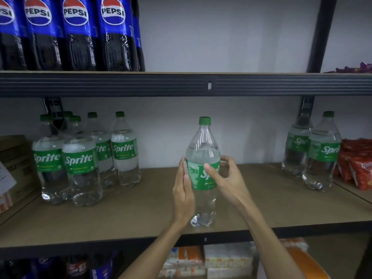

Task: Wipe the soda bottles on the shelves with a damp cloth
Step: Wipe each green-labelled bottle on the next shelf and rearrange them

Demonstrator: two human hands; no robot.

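A clear Sprite bottle (203,141) with a green cap and green label stands upright near the front edge of the middle shelf (141,214). My left hand (184,196) holds its left side, fingers running up to the label. My right hand (227,182) holds its right side, with the thumb pressed on the label and the fingers curled round the back. No cloth is in view. Several more Sprite bottles (80,160) stand grouped at the left of the same shelf. Two Sprite bottles (322,154) stand at the right.
Pepsi bottles (76,33) line the upper shelf at left. A cardboard box (14,158) sits at the far left and red snack packets (356,166) at the far right. White and orange packs (227,258) and dark bottles fill the lower shelf. A black upright post (322,33) stands at right.
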